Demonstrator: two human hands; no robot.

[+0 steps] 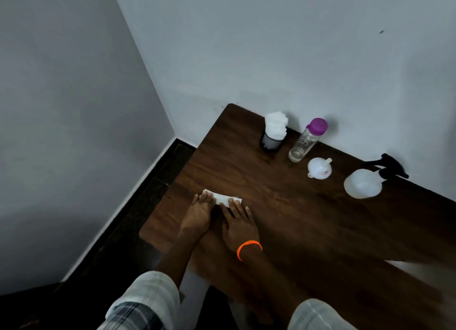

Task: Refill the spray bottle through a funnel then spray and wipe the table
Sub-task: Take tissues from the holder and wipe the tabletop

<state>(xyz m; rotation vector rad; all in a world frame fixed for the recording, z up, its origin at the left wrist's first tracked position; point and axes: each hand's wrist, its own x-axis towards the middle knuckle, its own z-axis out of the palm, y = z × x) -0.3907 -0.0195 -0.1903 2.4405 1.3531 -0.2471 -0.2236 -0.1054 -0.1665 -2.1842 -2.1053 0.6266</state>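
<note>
Hands flat on the worktop, side by side, and both are pressing down on a folded white tissue. The left hand has its fingers straight and together over the tissue's left end; the right hand, with an orange bracelet at the wrist, lays its straight, slightly spread fingers on the right end. Only a strip of tissue shows beyond and between the fingertips, lying flat on the dark wood near the worktop's left edge. Plaid sleeves frame the bottom of the view.

Out from the hands, well apart toward the far right, the spray bottle stands with its translucent body and black trigger head close to the wall. Just left of it the white funnel lies on its side on the wood. Next along, a clear water bottle with a purple cap stands near the wall, with a little liquid showing at its base. Farthest left in that row, a dark holder stuffed with white tissues sits near the back corner. Neither hand is touching any of them.
</note>
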